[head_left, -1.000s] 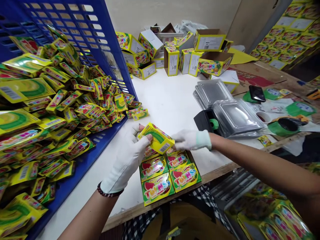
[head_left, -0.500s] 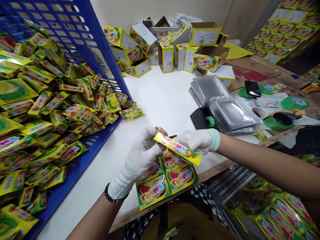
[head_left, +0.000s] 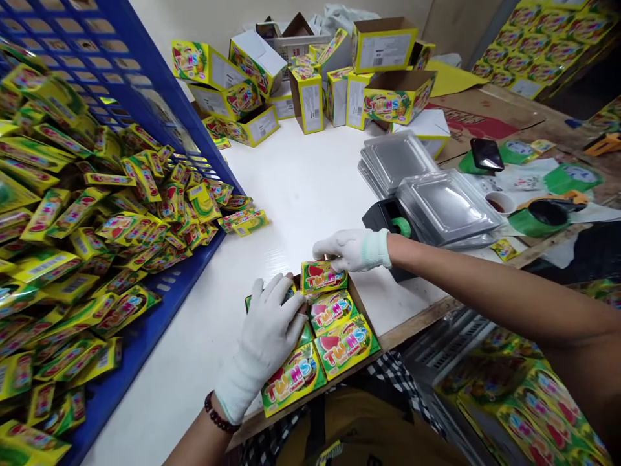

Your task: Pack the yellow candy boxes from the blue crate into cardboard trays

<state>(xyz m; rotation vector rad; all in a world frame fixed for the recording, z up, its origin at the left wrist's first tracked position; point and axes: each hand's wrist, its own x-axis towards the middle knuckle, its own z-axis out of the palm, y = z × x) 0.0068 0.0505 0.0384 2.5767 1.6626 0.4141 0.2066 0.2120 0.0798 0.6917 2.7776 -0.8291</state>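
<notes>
A shallow open carton (head_left: 363,303) with brown inner walls sits at the table's front edge, packed with small yellow-green TWINS boxes in two columns. My right hand (head_left: 352,250), in a white glove with bare fingertips, pinches the back top edge of one TWINS box (head_left: 324,278), which leans tilted in the far right of the carton. My left hand (head_left: 266,327), gloved alike, lies over the left column with its fingers stretched out, fingertips close to that box. It covers much of the boxes below. Nearer me, a TWINS box (head_left: 347,348) lies with its printed face up.
On the left, a blue plastic basket (head_left: 194,259) holds a heap of small TWINS boxes. A black tape dispenser (head_left: 383,217) and clear plastic trays (head_left: 449,207) stand to the right. Open yellow cartons (head_left: 305,97) line the back. A phone (head_left: 486,154) lies further right.
The TWINS box that was turned between both hands above the carton is now down at its far right. My left hand has moved down onto the left column; the right has drawn back.
</notes>
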